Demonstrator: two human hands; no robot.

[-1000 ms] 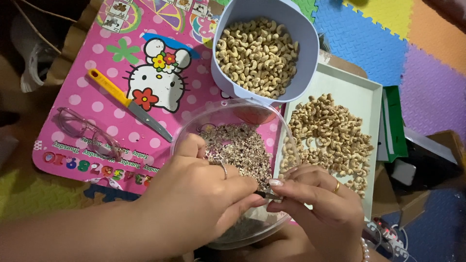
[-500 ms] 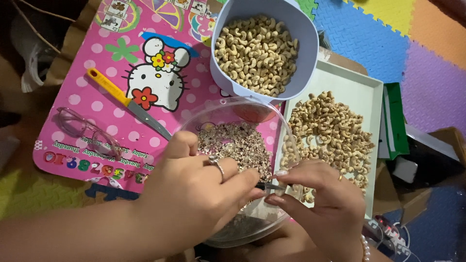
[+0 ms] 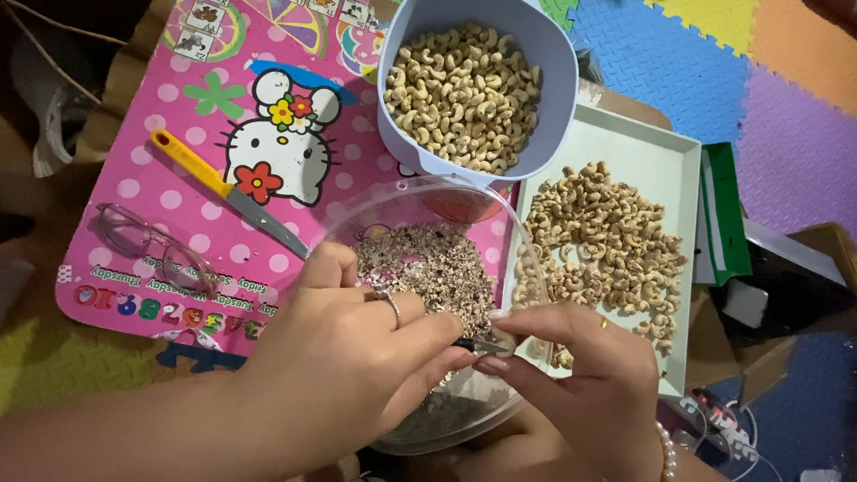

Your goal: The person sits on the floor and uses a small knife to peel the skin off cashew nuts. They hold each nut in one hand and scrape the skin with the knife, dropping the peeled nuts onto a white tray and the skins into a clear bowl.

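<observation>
Two hands meet over a clear bowl (image 3: 411, 201) half full of flaky brown skins (image 3: 428, 268). My left hand (image 3: 348, 375) is curled shut around a small dark-handled blade (image 3: 478, 344), its tip poking out toward my right hand (image 3: 580, 384), whose thumb and fingers pinch narrowly together against that tip. I judge a cashew sits between them, though it is hidden, so I cannot tell for certain.

Above the bowl stands a pale blue bowl (image 3: 553, 98) heaped with cashews (image 3: 464, 85). To the right, a pale green tray (image 3: 665, 147) holds a spread of darker, unpeeled-looking nuts (image 3: 598, 241). On the pink mat (image 3: 143, 125) to the left lie a yellow-handled knife (image 3: 228, 192) and a pair of glasses (image 3: 147, 245) (both well apart from my hands).

To do this well, I think the blade should scrape lightly away from the pinching fingertips, both hands kept low over the clear bowl so the skins drop inside.
</observation>
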